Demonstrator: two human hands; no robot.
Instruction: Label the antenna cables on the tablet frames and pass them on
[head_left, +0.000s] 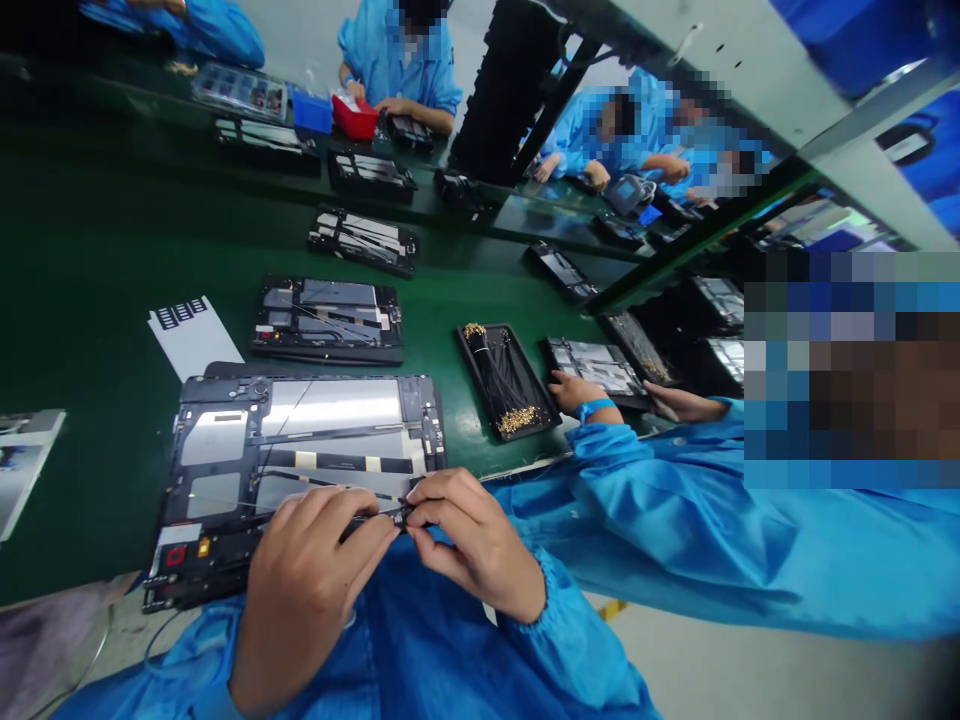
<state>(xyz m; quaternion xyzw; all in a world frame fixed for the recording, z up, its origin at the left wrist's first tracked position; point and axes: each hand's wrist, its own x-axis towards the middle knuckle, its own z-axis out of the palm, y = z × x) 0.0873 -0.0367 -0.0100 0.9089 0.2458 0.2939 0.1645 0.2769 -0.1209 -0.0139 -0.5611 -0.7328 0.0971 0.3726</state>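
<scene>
A tablet with its back off (330, 405) lies in front of me, its silver battery cells, flat ribbon cables and dark frame exposed. My left hand (307, 570) is bent over the tablet's near edge, its thumb and forefinger pinched together. Close beside it, my right hand (480, 545) pinches at the same near right corner. The two sets of fingertips nearly meet there. Whatever small part lies between them is hidden by the fingers, so I cannot make it out.
Behind it lie another opened tablet (326, 318) and white label sheets (196, 340). A black tray (506, 385) holds bundled thin cables with gold ends. On the right, a co-worker's hand (574, 392) touches another opened tablet (592, 365). More people sit across the green bench (90, 290).
</scene>
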